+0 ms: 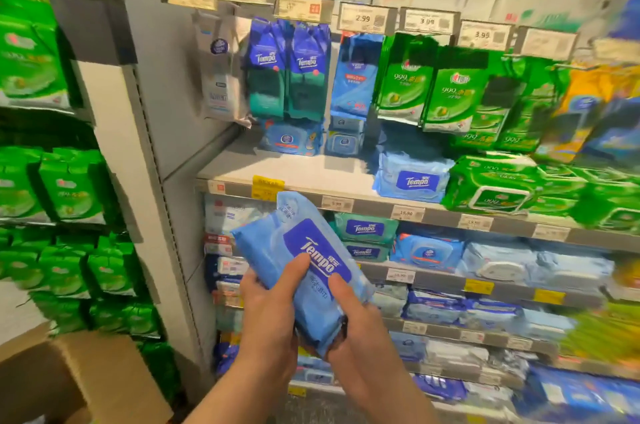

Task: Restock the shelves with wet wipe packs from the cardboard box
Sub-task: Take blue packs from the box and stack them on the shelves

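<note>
Both hands grasp blue Tempo wet wipe pack (304, 267), tilted, in front of shelf edge (381, 207). Left hand (268, 316) thumb across label; right hand (360, 337) thumb on top, fingers curled beneath. Matching Tempo pack (412, 177) on shelf at 2 o'clock. Cardboard box (79, 378) at 8 o'clock.
</note>
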A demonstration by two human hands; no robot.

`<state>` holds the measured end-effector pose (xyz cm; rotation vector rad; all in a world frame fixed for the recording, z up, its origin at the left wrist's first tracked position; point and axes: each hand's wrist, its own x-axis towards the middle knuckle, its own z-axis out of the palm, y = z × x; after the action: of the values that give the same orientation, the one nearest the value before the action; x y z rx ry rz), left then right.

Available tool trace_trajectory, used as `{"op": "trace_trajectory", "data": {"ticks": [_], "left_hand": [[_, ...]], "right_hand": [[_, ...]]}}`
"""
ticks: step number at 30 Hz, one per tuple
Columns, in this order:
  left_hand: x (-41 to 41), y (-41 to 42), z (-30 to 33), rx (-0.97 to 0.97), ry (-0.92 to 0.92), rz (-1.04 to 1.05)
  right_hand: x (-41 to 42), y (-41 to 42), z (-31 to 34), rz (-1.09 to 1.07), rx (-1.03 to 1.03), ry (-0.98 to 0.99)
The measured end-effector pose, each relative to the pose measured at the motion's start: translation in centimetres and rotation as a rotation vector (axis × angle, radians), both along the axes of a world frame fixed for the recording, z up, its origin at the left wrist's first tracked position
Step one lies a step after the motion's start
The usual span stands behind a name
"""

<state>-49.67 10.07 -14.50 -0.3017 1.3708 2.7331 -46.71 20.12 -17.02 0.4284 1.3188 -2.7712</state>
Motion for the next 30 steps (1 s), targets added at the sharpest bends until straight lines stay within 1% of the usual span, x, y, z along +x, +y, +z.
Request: {"op": "trace_trajectory", "data": {"ticks": [5,10,12,16,19,21,26,30], "left_hand": [[-4.2,1.8,0.0,-0.077,0.037,-0.123],[-9.1,3.9,-0.6,-0.046,0.06,-0.307],[-11.6,4.6,-0.4,-0.028,0.076,-0.387],[-16.9,6.3,0.3,-0.063,0.056,-0.427],[-20.6,7.9,1.4,-0.086,0.125,-0.486],[-22.3,9.1,2.4,-0.088,0.149,-0.53],[-25.3,12.3,4.1,-0.08,0.042,-0.454],[-26.3,14.5,5.2,-0.074,0.043,-0.413]], "right_hand": [[-1.8,4.7,0.7,-0.184,0.178,0.043],[-5.9,9.2,1.5,-0.336,0.345,-0.002],[-8.2,11.0,2.1,-0.372,0.392,-0.034],[-12.6,14.3,4.0,-0.384,0.532,-0.031],[-15.4,16.3,5.4,-0.401,0.612,-0.016],[-16.9,17.5,6.2,-0.42,0.699,0.018],[-19.5,20.1,8.4,-0.326,0.872,0.064],[-21.7,22.4,9.3,-0.318,0.967,0.107]]}}
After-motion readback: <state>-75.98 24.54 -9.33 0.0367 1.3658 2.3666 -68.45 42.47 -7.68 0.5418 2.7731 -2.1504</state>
